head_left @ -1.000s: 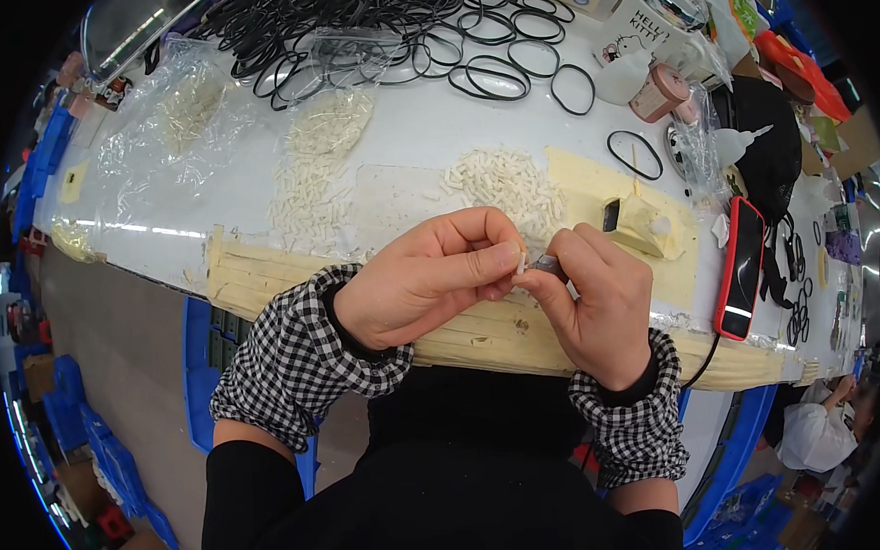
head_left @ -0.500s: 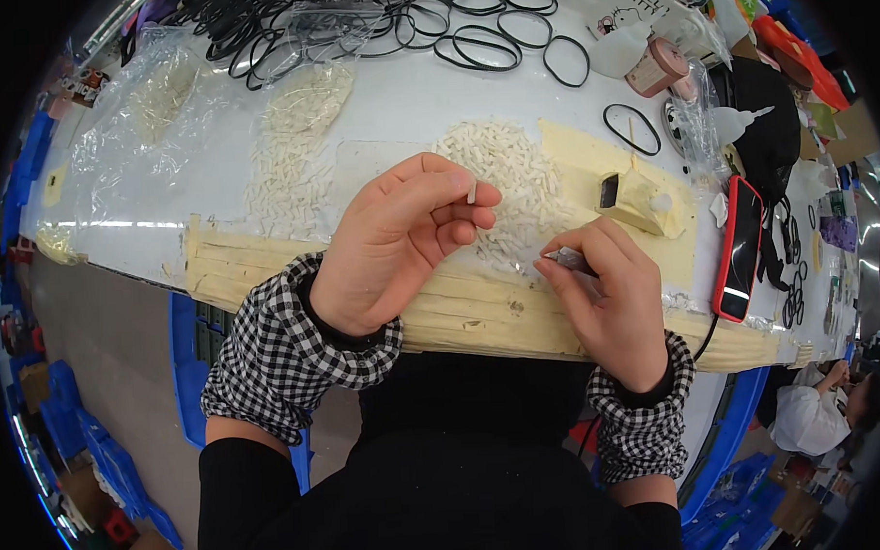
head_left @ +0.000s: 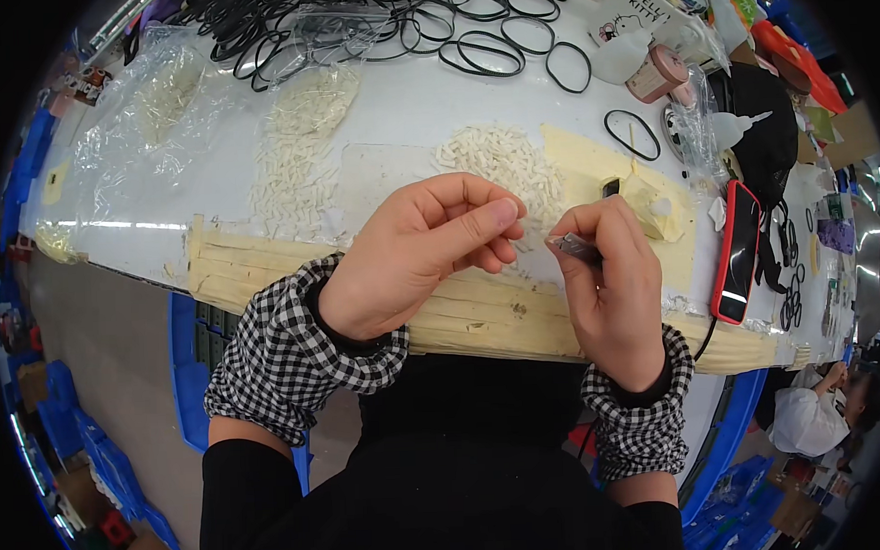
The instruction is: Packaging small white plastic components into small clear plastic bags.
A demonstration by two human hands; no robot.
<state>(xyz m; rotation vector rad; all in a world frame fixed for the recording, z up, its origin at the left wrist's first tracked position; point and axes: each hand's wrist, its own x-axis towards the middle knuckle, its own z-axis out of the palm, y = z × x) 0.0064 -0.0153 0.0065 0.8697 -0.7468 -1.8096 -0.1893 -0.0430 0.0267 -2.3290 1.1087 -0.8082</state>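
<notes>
My left hand [head_left: 429,251] is closed in a pinch in front of a pile of small white tube-like pieces [head_left: 499,157]. Whatever sits between its fingertips is hidden now. Close by on the right, my right hand [head_left: 615,283] grips a small silver metal tool [head_left: 577,248]. The tool's tip points toward the left fingertips, with a narrow gap between the hands. Behind the right hand stands a yellow tape-wrapped block [head_left: 651,214], partly covered by it.
Black rubber rings [head_left: 481,52] lie along the far side. A second heap of white pieces [head_left: 296,168] spills from a clear bag at left. A red-edged phone [head_left: 738,250] and a pink cup [head_left: 658,73] are at right. Yellow tape covers the table's front edge [head_left: 480,312].
My left hand has moved right and slightly down, nearer the right hand. The white piece visible in its pinch earlier is out of sight. My right hand has risen slightly with the tool.
</notes>
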